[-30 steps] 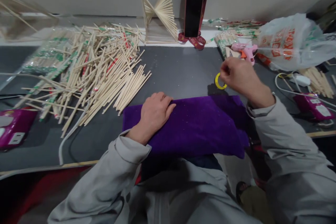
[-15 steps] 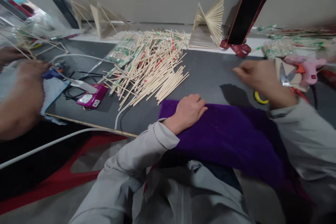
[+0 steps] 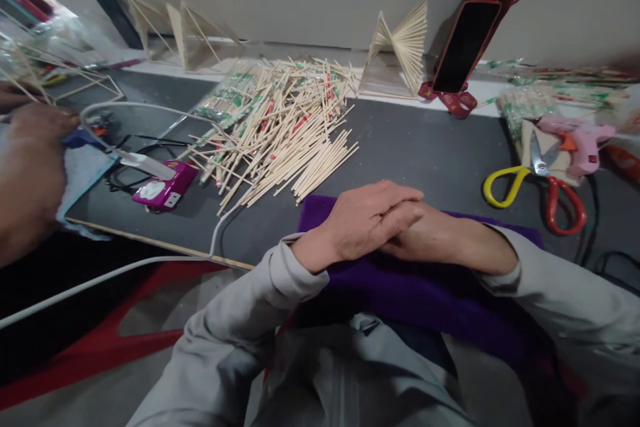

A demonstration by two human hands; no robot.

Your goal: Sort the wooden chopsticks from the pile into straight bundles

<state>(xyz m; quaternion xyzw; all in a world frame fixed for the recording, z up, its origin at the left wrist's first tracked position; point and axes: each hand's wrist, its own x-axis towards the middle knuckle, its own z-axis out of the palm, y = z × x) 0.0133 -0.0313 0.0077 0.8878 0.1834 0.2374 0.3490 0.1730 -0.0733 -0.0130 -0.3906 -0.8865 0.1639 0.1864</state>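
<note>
My left hand point(image 3: 370, 220) lies flat across the back of my right hand, its fingers stretched out and nothing held in it. Beneath it, my right hand point(image 3: 430, 235) rests on a purple cloth point(image 3: 390, 287) at the table's front edge; its fingers are covered, so their pose does not show. A pile of thin wooden sticks point(image 3: 290, 127) spreads just beyond my left hand. To the right of my hands are scissors point(image 3: 539, 170) with one yellow and one red handle, lying partly on a pale piece of card.
A pink glue gun point(image 3: 583, 143) lies behind the scissors. At the back stand a twisted stick model point(image 3: 395, 53) and a phone point(image 3: 467, 47). On the left are a purple power adapter point(image 3: 167, 187) with a white cable, and another person's arm point(image 3: 33, 173).
My right hand has come down and leftward from above the scissors to the cloth. My left hand now covers it. The scissors show fully.
</note>
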